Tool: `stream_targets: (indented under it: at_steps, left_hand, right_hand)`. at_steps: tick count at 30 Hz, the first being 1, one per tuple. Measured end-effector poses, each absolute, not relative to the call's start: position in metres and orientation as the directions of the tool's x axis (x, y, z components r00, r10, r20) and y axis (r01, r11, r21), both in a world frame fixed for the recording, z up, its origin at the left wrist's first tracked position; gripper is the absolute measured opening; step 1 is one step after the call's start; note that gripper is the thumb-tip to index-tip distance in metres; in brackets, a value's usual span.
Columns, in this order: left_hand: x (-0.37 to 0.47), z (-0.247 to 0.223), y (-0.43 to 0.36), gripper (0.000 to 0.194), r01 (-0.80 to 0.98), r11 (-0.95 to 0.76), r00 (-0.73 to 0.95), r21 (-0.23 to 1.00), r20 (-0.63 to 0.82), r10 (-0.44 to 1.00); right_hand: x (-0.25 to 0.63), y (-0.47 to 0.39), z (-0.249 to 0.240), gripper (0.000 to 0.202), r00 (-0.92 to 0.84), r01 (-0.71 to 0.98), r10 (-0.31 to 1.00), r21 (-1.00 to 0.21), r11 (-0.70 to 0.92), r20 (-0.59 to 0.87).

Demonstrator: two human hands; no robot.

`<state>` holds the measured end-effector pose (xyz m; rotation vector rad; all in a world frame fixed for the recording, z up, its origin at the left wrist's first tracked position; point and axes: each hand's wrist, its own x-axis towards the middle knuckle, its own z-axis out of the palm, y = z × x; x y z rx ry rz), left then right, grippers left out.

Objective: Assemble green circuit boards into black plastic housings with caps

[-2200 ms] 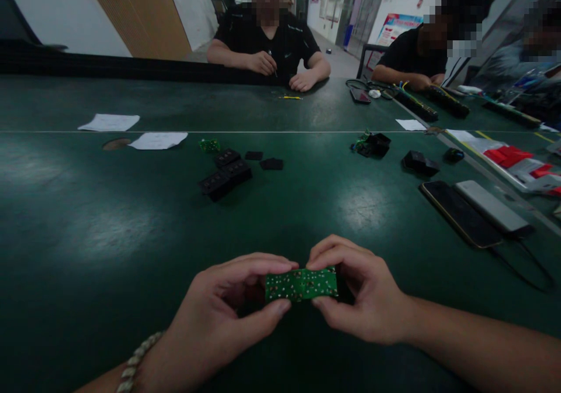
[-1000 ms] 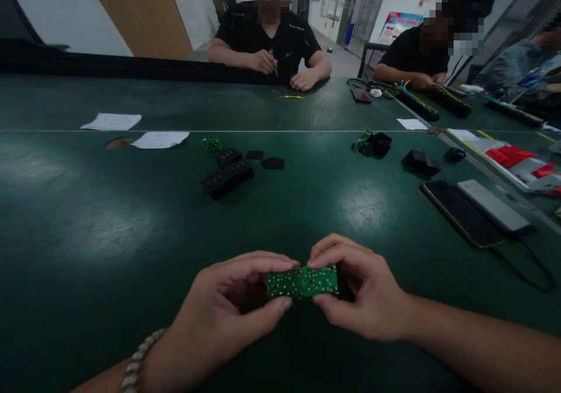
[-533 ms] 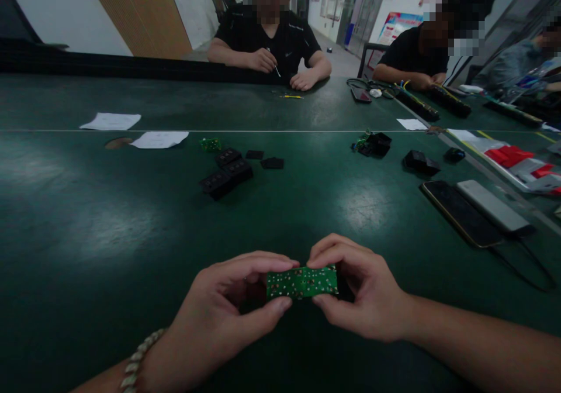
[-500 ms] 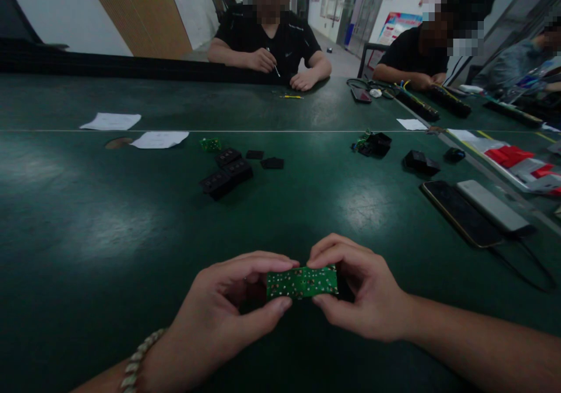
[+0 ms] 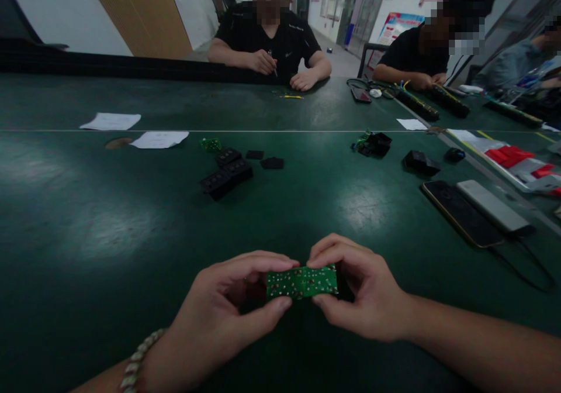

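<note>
Left hand [image 5: 214, 317] and right hand [image 5: 372, 296] pinch one circuit board [image 5: 302, 282] between fingers [image 5: 263, 321] (two papers [image 5: 160, 140] lie far left).

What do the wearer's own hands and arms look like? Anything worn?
Left hand: no glove; a chunky bracelet in pale and darker segments, beaded or braided, can't tell. Right hand: no glove, nothing on the wrist. No sleeves in view.

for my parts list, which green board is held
The circuit board pinched by the left hand and right hand; the green board by black housings and the green part by a black box lie unheld.
</note>
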<state>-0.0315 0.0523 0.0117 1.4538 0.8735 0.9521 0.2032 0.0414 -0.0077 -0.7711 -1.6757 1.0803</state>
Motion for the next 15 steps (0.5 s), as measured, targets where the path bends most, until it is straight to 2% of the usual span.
stream_targets:
  at_steps: [15]
  left_hand:
    - [-0.0331, 0.0102, 0.0512, 0.046, 0.03, -0.094, 0.403, 0.995, 0.074, 0.912]
  right_hand:
    - [0.2034, 0.0415, -0.0092, 0.041, -0.34, -0.001, 0.862, -0.917, 0.399, 0.375]
